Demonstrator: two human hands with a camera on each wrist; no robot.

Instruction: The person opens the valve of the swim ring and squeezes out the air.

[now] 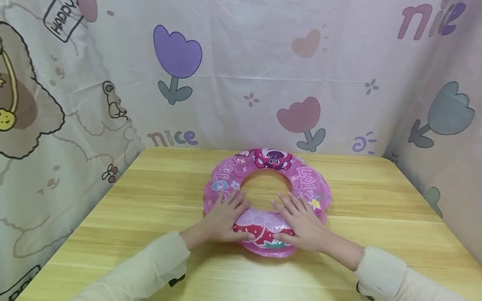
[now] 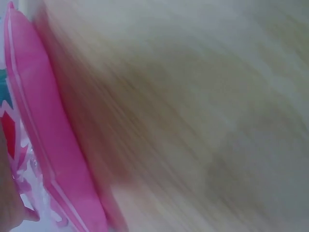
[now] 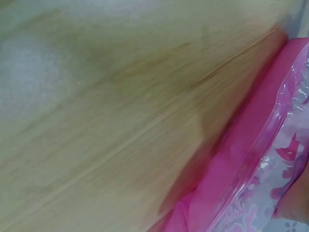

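Note:
An inflated pink swim ring (image 1: 259, 219) lies flat on the wooden table, printed with a bear face, lettering and strawberries. On its near left side rests my left hand (image 1: 226, 219), fingers spread over the top. My right hand (image 1: 304, 225) lies likewise on the near right side, its thumb pointing inward toward the other thumb. In the left wrist view, the ring's pink side (image 2: 50, 125) runs down the left edge with a bit of hand beside it. The right wrist view has the ring's edge (image 3: 241, 154) at the right, a sliver of hand at the border.
The wooden table (image 1: 150, 200) extends around the ring on all sides. A patterned cloth (image 1: 241, 50) with tulips and hearts hangs behind the table, and cloth also covers the left and right sides. Both forearms wear cream sleeves (image 1: 147, 263).

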